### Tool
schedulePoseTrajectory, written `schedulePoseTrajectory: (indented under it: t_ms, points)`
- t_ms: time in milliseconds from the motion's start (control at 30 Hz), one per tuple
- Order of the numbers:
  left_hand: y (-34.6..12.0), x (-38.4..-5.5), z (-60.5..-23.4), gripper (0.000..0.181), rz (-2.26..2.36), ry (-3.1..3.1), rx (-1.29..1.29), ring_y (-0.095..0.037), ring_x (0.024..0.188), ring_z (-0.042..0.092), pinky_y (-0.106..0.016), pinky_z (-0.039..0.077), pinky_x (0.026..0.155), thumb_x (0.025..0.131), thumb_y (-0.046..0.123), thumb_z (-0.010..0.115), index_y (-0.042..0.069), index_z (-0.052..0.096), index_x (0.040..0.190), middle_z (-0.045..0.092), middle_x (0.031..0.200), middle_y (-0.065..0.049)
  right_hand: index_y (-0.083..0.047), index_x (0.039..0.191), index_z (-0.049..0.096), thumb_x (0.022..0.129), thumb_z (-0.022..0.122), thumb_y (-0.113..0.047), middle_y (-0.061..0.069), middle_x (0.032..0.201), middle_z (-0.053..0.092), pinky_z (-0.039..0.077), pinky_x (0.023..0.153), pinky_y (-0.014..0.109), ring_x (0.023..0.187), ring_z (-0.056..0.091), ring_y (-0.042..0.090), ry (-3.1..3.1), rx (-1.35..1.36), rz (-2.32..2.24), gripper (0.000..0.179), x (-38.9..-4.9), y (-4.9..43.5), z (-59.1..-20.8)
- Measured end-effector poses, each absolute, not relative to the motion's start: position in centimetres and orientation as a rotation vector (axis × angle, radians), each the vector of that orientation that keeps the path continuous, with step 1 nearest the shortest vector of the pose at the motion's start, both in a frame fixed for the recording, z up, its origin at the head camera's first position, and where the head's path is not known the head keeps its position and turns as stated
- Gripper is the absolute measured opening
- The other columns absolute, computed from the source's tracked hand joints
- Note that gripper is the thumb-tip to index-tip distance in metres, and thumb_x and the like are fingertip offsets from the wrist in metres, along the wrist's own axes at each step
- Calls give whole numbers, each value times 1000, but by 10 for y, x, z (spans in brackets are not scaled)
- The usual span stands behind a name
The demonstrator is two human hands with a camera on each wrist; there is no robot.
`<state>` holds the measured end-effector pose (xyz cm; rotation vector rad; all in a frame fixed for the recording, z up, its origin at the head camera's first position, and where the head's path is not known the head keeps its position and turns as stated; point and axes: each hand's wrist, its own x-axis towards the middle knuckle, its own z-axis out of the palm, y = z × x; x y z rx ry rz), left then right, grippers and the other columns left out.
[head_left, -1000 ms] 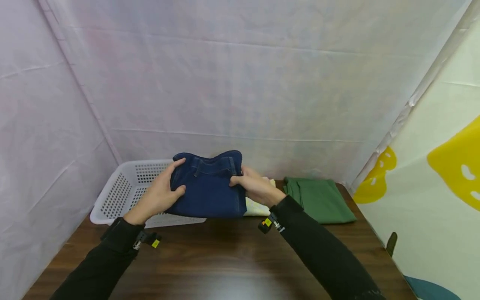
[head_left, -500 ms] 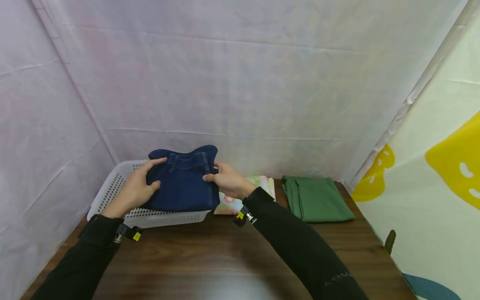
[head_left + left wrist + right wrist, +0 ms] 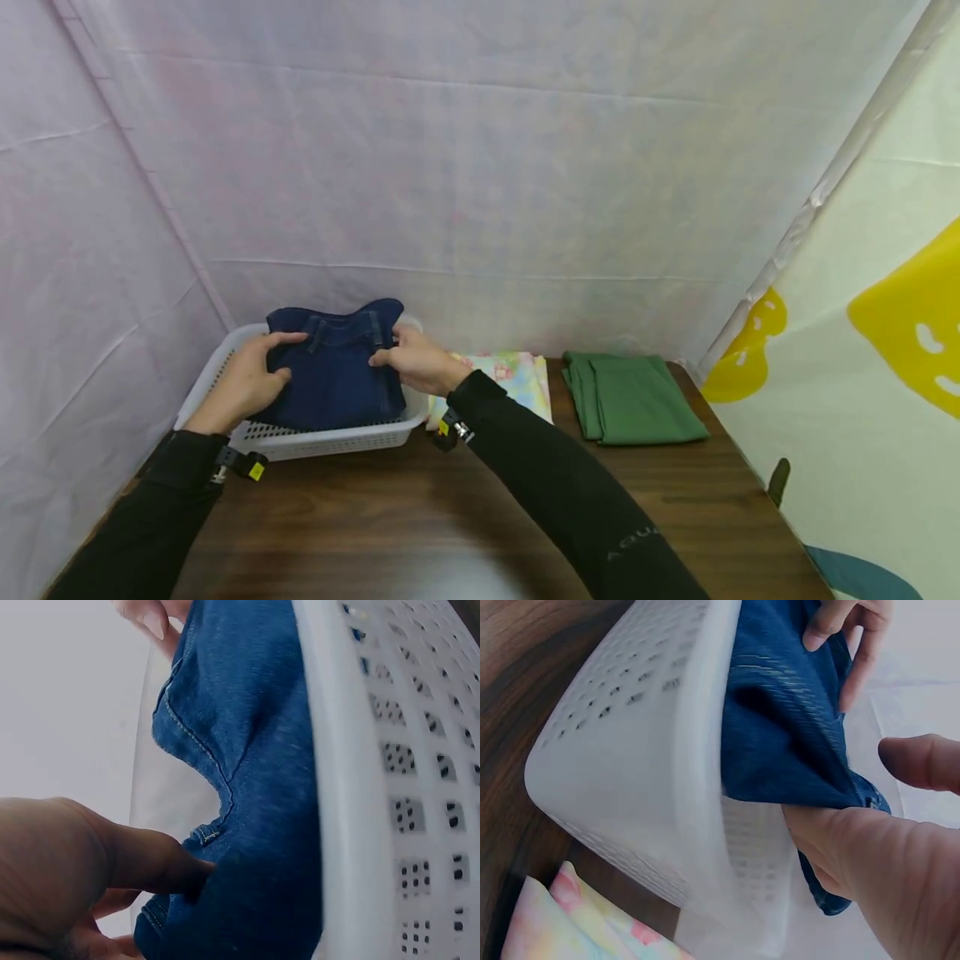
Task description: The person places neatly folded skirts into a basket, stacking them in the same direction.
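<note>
we see the jeans (image 3: 330, 383) tilted in the basket (image 3: 330, 444). the left hand (image 3: 238, 382) pinches one side between thumb and fingers; the right hand (image 3: 420, 362) has its fingers behind the other, thumb apart from it, and we cannot tell whether those fingers curl. on the table (image 3: 360, 508) lie a floral cloth (image 3: 521, 379) and a green cloth (image 3: 637, 402).

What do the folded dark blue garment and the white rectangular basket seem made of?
The folded dark blue garment looks like matt denim, judging by its streaky surface and pale stitching. The white rectangular basket seems smooth, moulded plastic: rounded rim, regular holes.
</note>
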<state>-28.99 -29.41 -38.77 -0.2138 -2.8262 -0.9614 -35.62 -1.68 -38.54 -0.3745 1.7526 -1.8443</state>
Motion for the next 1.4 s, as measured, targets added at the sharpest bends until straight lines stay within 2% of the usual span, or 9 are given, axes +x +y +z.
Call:
schedulePoseTrajectory:
  t_ms: [367,633,800,867,967,1133,1233,1367,1400]
  points:
    - [-297,-289,-392,66,-982,-2835,-179,-15,53,38,-31,38,50,105,-6,58,-3,51,171,56,152,-45,-1,187,-2,111,70,-2,18,198,-6,12,145,77,185,-3,38,1818,-347,-1803,104,-355,-23,-393]
    - [-296,-288,-391,65,-918,-2886,-80,-20,60,42,-33,39,56,103,-5,60,-7,52,168,61,125,-39,-1,187,-1,114,69,-7,19,198,-1,16,147,71,185,2,38,1851,-373,-1744,101,-352,-21,-389]
    - [-297,-286,-389,62,-781,-3049,-46,-44,89,68,-48,54,74,113,13,68,-13,50,166,64,136,-49,1,186,8,113,72,-14,21,197,7,27,148,58,185,11,37,2082,-460,-1611,98,-347,-12,-385]
    - [-296,-285,-389,63,-718,-3070,-49,-54,110,71,-55,57,85,116,20,70,-14,51,165,59,153,-50,1,186,13,115,71,-17,21,197,14,32,147,54,184,18,37,2177,-509,-1550,93,-345,-8,-384]
    - [-290,-282,-390,61,-692,-3027,-70,-61,123,70,-63,59,93,116,22,72,-14,56,162,60,154,-48,0,185,20,118,67,-20,23,194,26,37,144,54,182,28,38,2250,-577,-1494,85,-342,-1,-382]
    - [-272,-270,-391,53,-729,-2942,-165,-62,127,69,-68,60,97,117,19,72,-12,62,159,63,153,-45,-3,182,36,120,64,-24,22,184,47,47,137,54,173,46,39,2370,-684,-1427,72,-337,11,-383]
    - [-258,-262,-393,49,-742,-2898,-216,-49,99,73,-57,58,82,118,19,70,-8,64,158,62,153,-43,-1,179,41,120,63,-20,25,180,52,57,128,49,161,60,43,2365,-746,-1470,66,-336,17,-388]
    - [-233,-254,-398,45,-770,-2834,-257,-47,106,72,-57,59,87,119,19,69,-3,67,158,58,160,-41,1,176,46,120,60,-14,27,174,57,64,119,46,149,70,45,2359,-810,-1511,60,-335,29,-395]
    - [-226,-252,-399,44,-779,-2820,-270,-50,115,71,-60,60,93,119,19,69,-2,67,158,56,162,-40,1,175,48,120,60,-13,27,173,59,64,118,46,149,70,45,2380,-821,-1508,58,-336,32,-397]
